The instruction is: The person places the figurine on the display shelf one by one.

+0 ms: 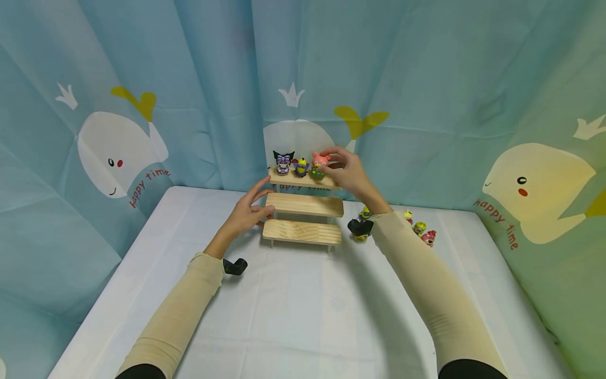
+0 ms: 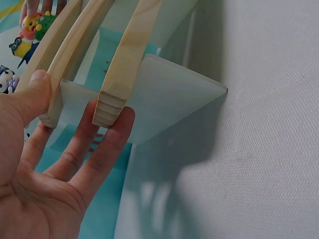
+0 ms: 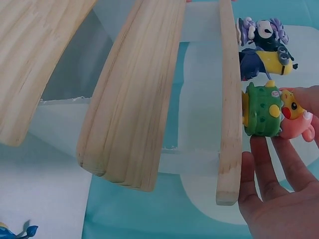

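Observation:
My right hand point(image 1: 349, 171) pinches a toy figurine point(image 1: 319, 161) with a pink eared hood, a yellow face and a green body. In the right wrist view the green body point(image 3: 264, 109) is right at the top board point(image 3: 229, 114). Beside it on that board stand a yellow-and-dark-blue figurine point(image 1: 300, 167) and a black-eared purple figurine point(image 1: 283, 162). My left hand point(image 1: 242, 215) grips the left end of the three-tier wooden display stand point(image 1: 305, 204). In the left wrist view its thumb lies on the middle board point(image 2: 59, 94), with fingertips at the lowest board's end point(image 2: 112, 107).
On the white tabletop point(image 1: 293, 305), right of the stand, several small figurines, among them a pink one point(image 1: 428, 238) and a yellow-green one point(image 1: 419, 228), lie partly behind the right sleeve point(image 1: 416, 273). A blue curtain point(image 1: 213, 79) with whale prints hangs behind the stand.

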`<state>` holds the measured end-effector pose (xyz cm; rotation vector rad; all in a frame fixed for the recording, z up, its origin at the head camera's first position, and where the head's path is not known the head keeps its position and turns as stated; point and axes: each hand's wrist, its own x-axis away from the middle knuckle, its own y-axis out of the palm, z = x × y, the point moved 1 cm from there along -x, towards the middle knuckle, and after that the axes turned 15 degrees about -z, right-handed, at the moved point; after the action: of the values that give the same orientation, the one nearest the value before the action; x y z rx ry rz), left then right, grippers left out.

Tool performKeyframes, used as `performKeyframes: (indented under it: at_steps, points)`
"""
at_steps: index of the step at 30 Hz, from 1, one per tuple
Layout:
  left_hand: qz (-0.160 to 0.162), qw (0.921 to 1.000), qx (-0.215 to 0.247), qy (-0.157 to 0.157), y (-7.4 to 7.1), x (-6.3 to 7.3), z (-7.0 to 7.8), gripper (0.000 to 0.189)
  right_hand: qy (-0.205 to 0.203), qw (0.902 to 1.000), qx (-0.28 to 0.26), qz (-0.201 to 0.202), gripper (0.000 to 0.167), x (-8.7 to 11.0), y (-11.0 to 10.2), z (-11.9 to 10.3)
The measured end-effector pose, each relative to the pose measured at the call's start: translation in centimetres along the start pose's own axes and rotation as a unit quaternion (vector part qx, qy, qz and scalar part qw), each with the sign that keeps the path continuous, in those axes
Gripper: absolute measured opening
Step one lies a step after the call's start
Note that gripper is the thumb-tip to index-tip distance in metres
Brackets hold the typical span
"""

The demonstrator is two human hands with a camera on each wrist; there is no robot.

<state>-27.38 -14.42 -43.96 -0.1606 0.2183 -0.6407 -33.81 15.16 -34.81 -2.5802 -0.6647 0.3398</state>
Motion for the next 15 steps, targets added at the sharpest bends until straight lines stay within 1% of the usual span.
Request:
performKeyframes:
  at_steps: [1, 15]
  points:
    - [0.0, 1.0, 0.003, -0.003, 0.1, 0.11, 0.43, 0.079, -0.001, 1.0, 0.0, -0.001, 0.034, -0.02, 0.0, 0.03]
    - [-0.002, 1.0, 0.004, 0.0, 0.12, 0.14, 0.43, 0.079, 0.004, 1.0, 0.0, -0.007, 0.034, 0.08, 0.19, -0.18]
